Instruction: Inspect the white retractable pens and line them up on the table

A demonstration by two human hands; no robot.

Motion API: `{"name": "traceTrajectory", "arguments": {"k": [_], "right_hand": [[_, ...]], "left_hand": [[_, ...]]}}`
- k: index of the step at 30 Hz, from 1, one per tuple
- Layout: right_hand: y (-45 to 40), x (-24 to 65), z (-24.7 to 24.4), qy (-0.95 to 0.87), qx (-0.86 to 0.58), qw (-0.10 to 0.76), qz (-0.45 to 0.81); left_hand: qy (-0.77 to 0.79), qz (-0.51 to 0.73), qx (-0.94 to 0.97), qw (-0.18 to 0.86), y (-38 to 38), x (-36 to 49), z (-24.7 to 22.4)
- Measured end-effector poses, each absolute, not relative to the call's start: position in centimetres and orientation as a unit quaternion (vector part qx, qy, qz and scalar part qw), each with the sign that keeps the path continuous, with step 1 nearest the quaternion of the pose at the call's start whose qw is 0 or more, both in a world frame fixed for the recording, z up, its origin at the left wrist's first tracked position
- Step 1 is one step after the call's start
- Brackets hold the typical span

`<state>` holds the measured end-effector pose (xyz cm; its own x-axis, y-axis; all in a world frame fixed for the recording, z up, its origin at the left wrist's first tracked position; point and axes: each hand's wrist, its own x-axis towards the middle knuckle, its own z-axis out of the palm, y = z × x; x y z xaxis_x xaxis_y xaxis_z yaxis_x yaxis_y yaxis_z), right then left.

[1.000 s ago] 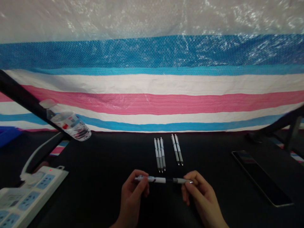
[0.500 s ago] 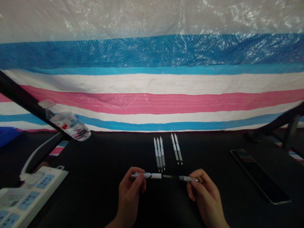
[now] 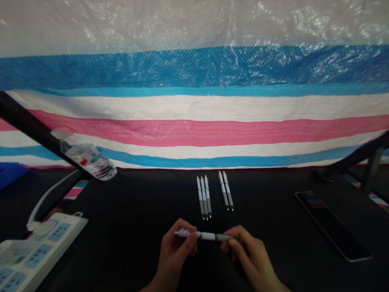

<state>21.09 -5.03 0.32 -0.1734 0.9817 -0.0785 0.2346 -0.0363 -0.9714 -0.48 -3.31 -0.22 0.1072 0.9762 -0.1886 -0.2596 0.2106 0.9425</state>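
Note:
Between my two hands is a white and grey click pen, held level above the black table. My left hand is closed on its white clicker end, thumb against fingers. On the grey grip end, my right hand pinches the pen and hides its tip. The white barrel and the grey grip meet, with a dark band at the join. Beyond the hands lie three like pens side by side, tips toward me. To their right lies a pair of the same pens.
A black phone lies at the right. At the left are a white power strip with a plugged-in cable and a tilted clear plastic bottle. A striped plastic sheet hangs behind the table, with dark bars at both sides.
My hands have come together. The grey grip part with its exposed refill has gone into the white barrel, closing the gap between the two pieces. The pens on the table have not moved.

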Motion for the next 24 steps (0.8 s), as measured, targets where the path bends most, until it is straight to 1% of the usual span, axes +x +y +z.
{"name": "traceTrajectory", "arguments": {"k": [3,9,11,14,16,18,19,22,24], "right_hand": [[-5.0,21.2,0.2,-0.603,-0.512,0.348,0.504],[-5.0,21.0,0.3,-0.551,-0.535,0.411,0.492],[-4.9,21.1,0.4,-0.565,-0.538,0.393,0.486],[-4.8,21.2,0.5,-0.618,-0.504,0.368,0.479],[-4.8,21.2,0.5,-0.621,-0.496,0.377,0.476],[-4.8,21.1,0.4,-0.599,-0.528,0.410,0.441],[-4.8,21.0,0.4,-0.598,-0.539,0.412,0.428],[-4.8,21.1,0.6,-0.629,-0.527,0.365,0.439],[-4.7,21.2,0.8,-0.638,-0.509,0.358,0.454]], "left_hand": [[0.446,0.493,0.392,0.636,-3.2,-0.5,-0.2],[0.474,0.512,0.356,0.622,-2.6,-0.3,0.8],[0.473,0.509,0.351,0.628,-2.5,-0.2,1.0],[0.469,0.507,0.348,0.634,-2.6,-0.2,1.1],[0.470,0.508,0.348,0.632,-2.6,-0.2,1.0],[0.472,0.509,0.345,0.632,-2.5,-0.2,1.0],[0.472,0.510,0.342,0.633,-2.5,-0.2,1.1],[0.469,0.509,0.336,0.639,-2.4,-0.2,1.2],[0.470,0.506,0.337,0.640,-2.3,-0.2,1.3]]}}
